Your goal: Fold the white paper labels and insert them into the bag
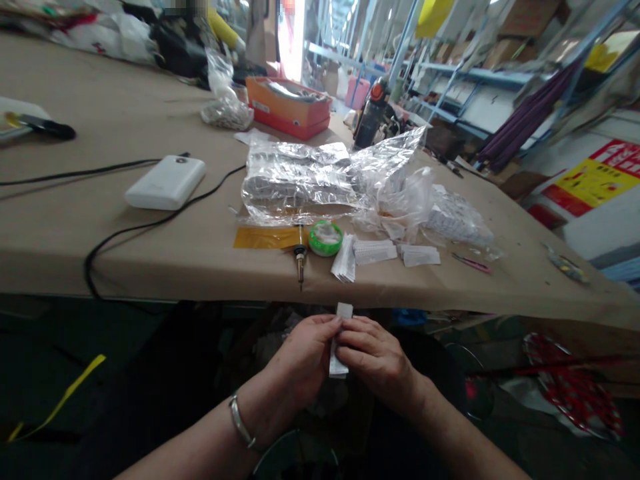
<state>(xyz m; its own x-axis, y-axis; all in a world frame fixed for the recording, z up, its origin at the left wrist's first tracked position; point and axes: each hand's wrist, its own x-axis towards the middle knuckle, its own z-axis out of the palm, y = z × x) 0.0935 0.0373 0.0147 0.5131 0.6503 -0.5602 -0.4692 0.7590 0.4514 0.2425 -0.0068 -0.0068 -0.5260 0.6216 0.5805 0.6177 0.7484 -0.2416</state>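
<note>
A thin stack of white strips is held upright between both hands, just in front of the table's edge. My left hand grips it from the left, thumb near its upper part. From the right, my right hand closes its fingers over the strips. Beyond the hands, on the table, lie a fanned bundle of white strips and two more bundles. Left of them are a green round tin and a soldering iron with its tip toward me.
Clear plastic bags cover the table's middle, with an orange box behind. A white power bank and black cable lie left. Pink-handled tweezers and pliers lie right. The brown table edge is close ahead.
</note>
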